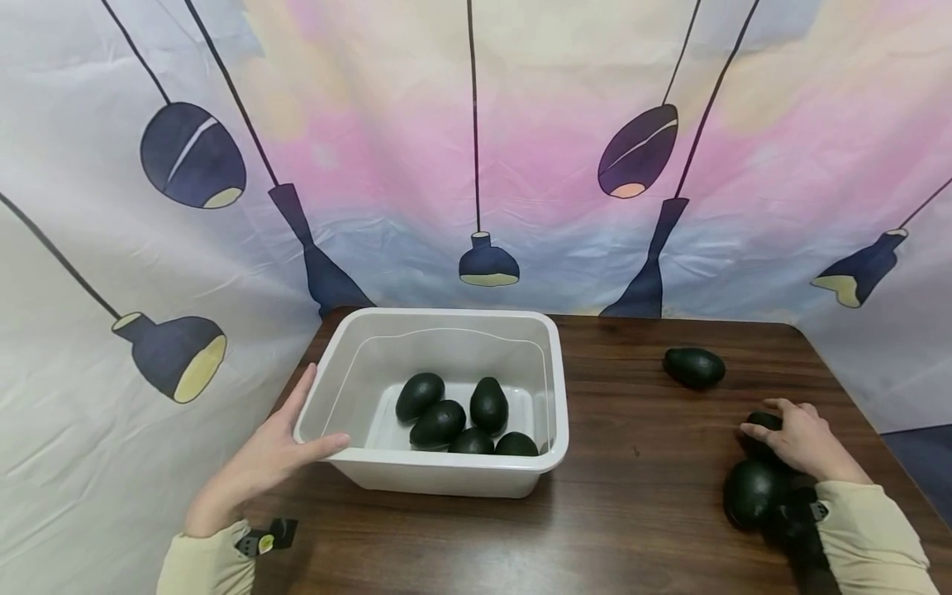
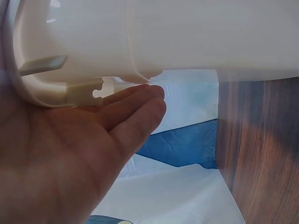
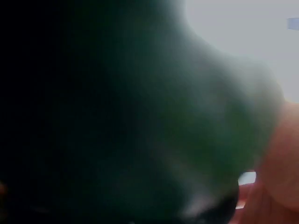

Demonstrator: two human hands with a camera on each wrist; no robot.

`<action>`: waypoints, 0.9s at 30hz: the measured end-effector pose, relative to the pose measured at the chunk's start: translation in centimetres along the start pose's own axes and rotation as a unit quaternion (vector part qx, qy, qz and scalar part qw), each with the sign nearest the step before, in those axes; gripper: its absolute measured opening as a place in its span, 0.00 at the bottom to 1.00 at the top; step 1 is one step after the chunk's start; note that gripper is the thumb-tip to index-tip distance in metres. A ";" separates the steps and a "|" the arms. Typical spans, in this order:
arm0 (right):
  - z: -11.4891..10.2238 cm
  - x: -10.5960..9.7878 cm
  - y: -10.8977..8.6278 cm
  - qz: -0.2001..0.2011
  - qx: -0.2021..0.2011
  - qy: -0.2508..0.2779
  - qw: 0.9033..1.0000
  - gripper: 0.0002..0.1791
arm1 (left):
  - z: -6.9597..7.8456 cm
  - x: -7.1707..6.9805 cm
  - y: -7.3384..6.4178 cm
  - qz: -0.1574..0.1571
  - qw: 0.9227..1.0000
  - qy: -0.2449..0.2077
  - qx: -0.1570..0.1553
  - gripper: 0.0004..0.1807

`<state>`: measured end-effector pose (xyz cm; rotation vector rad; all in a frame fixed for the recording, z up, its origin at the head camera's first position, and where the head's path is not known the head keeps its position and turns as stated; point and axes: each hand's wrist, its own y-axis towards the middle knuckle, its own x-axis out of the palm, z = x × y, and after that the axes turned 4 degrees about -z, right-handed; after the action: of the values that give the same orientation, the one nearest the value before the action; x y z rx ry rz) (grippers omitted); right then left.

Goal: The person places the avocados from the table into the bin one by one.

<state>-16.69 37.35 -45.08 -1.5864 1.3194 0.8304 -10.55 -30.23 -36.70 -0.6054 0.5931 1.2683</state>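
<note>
My left hand [image 1: 278, 442] rests at the left front corner of a white plastic bin [image 1: 446, 475]. Its thumb lies over the front rim while the fingers [image 2: 140, 114] stretch nearly straight along the outside, just under the rim. Inside the bin are several dark green avocados [image 1: 439, 424]. Over at the right, my right hand [image 1: 806, 442] grips an avocado [image 1: 760, 423] between thumb and fingers. Another avocado [image 1: 753, 494] sits just in front of it, partly under the wrist. A blurred dark green surface [image 3: 154, 102] fills most of the right wrist view.
One more avocado [image 1: 694, 368] lies toward the back right of the brown wooden table [image 1: 632, 529]. Dark shapes beside the right sleeve are partly hidden. Behind the table hangs a cloth [image 1: 558, 165] printed with lamps.
</note>
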 end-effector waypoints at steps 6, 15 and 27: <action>0.0 -0.5 -0.3 -0.014 0.005 -0.007 1.000 0.51 | 0.0 0.0 -0.1 0.002 1.000 -0.003 0.000 0.57; 0.2 -0.7 -0.6 -0.025 0.007 -0.014 1.000 0.52 | -0.1 0.0 0.1 0.008 1.000 0.009 0.002 0.57; -0.4 -1.4 -1.5 0.010 0.012 0.003 1.000 0.55 | -0.1 0.1 0.2 0.004 1.000 0.004 -0.001 0.57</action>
<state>-15.58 37.58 -43.38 -1.5614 1.3478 0.8202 -10.70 -30.20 -36.86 -0.6100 0.6020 1.2753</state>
